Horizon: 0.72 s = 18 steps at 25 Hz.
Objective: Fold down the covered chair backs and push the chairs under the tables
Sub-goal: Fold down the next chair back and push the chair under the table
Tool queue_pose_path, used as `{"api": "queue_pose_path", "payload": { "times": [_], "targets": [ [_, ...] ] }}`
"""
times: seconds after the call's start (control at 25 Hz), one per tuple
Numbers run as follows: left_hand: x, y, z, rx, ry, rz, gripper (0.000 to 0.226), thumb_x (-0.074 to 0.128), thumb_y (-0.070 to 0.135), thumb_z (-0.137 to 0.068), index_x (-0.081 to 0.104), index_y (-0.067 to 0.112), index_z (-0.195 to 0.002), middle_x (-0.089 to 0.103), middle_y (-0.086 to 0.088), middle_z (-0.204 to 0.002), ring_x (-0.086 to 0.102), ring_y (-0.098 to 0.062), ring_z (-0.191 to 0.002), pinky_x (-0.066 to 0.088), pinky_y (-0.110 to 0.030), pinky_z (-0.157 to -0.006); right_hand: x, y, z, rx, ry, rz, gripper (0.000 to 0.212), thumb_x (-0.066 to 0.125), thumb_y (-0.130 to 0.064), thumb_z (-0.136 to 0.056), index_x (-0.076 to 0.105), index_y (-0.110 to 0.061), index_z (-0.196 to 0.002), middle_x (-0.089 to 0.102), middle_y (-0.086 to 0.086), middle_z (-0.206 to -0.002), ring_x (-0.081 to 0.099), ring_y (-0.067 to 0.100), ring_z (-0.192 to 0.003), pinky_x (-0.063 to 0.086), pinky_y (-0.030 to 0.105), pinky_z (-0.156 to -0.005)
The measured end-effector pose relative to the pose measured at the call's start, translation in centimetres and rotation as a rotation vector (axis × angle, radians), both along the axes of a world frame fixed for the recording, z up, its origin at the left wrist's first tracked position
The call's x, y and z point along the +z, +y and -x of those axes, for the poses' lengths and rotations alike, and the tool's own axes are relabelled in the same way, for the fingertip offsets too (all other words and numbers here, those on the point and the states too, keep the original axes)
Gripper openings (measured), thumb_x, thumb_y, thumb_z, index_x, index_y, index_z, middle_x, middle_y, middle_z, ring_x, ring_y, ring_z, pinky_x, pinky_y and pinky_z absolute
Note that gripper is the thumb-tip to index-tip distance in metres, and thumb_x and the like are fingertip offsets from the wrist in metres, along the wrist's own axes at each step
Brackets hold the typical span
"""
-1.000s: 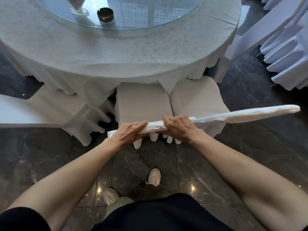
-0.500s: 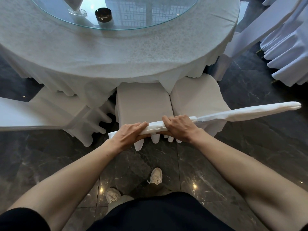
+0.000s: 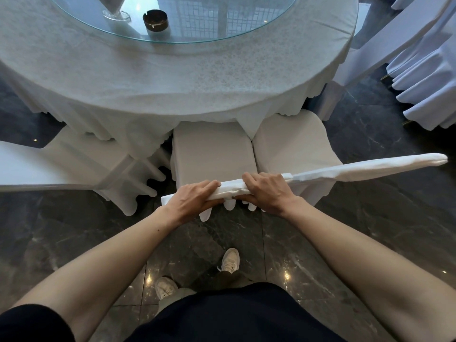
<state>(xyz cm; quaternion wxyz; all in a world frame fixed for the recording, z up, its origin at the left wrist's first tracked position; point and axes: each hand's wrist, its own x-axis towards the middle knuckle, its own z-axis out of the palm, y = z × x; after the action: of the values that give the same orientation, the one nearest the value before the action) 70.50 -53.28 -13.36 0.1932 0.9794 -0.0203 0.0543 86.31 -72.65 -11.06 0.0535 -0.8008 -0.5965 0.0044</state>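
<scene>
A dark ashtray (image 3: 156, 20) sits on a glass turntable (image 3: 246, 23)

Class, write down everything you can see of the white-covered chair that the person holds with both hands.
The chair wears a snug white cloth cover with a scalloped hem. Its flat, squarish seat has its front edge under the hanging tablecloth. Its back shows from above as a narrow band, gripped by the left hand and the right hand.

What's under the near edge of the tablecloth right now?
The front ends of two covered chair seats, the middle seat and the right seat, run under the tablecloth. Its hanging hem hides how far in they go, and the table legs.
</scene>
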Motion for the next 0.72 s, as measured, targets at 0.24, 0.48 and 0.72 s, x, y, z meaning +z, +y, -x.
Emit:
{"api": "queue_pose_path", "payload": {
  "times": [0.24, 0.48, 0.72],
  "targets": [
    [0.4, -0.2, 0.9, 0.030, 0.050, -0.011, 0.042, 0.047, 0.050, -0.094, 0.044, 0.020, -0.122, 0.061, -0.002, -0.101, 0.060, -0.022, -0.078, 0.034, -0.028, -0.057, -0.3, -0.6, 1.4, -0.118, 0.138, 0.025, 0.052, 0.040, -0.063, -0.091, 0.052, -0.015, -0.106, 0.061, 0.005, -0.099, 0.057, 0.025, -0.085, 0.045, 0.038, -0.077],
    [1.5, 1.3, 3.3, 0.129, 0.032, -0.052, 0.054, 0.033, 0.059, -0.095, 0.044, 0.019, -0.130, 0.061, -0.006, -0.120, 0.061, -0.026, -0.103, 0.047, -0.037, -0.084, 1.8, 1.3, 3.4, -0.090, 0.171, -0.069, 0.058, 0.034, -0.054, -0.097, 0.046, -0.008, -0.130, 0.057, 0.014, -0.128, 0.056, 0.031, -0.113, 0.045, 0.044, -0.095],
    [4.3, 6.7, 10.4, 0.323, -0.040, -0.091, 0.055, 0.033, 0.054, -0.095, 0.051, 0.016, -0.130, 0.055, -0.009, -0.131, 0.054, -0.028, -0.116, 0.040, -0.044, -0.100, 3.4, 9.7, 9.4, -0.003, 0.138, -0.090, 0.057, 0.035, -0.050, -0.098, 0.043, -0.008, -0.136, 0.050, 0.016, -0.137, 0.051, 0.032, -0.121, 0.041, 0.043, -0.099]
  ]
}}
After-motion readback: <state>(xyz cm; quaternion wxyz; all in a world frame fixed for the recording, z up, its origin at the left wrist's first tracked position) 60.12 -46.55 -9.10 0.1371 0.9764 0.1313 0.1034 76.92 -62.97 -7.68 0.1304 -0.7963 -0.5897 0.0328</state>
